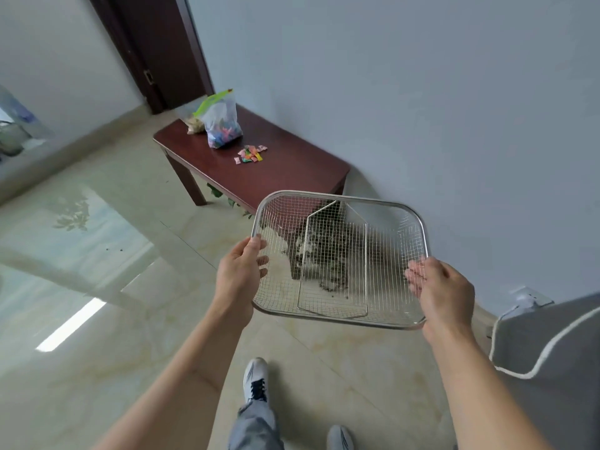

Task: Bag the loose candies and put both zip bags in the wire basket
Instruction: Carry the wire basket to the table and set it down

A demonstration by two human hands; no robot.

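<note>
I hold an empty silver wire basket (386, 203) in the air over the floor, short of the table. My left hand (242, 274) grips its left rim and my right hand (438, 287) grips its right rim. Ahead, a dark red wooden table (292, 170) carries a small pile of loose colourful candies (250, 154). Behind the pile stands an upright zip bag (220, 121) with a green seal, part full of colourful candies. A second, smaller bag (194, 125) with pale contents sits just left of it, partly hidden.
The table stands against a pale blue wall, near a dark door frame (152, 60). Glossy beige floor tiles lie between me and the table. A grey cushioned seat (552, 345) with white piping is at my right. Dirt lies on the floor by the table leg.
</note>
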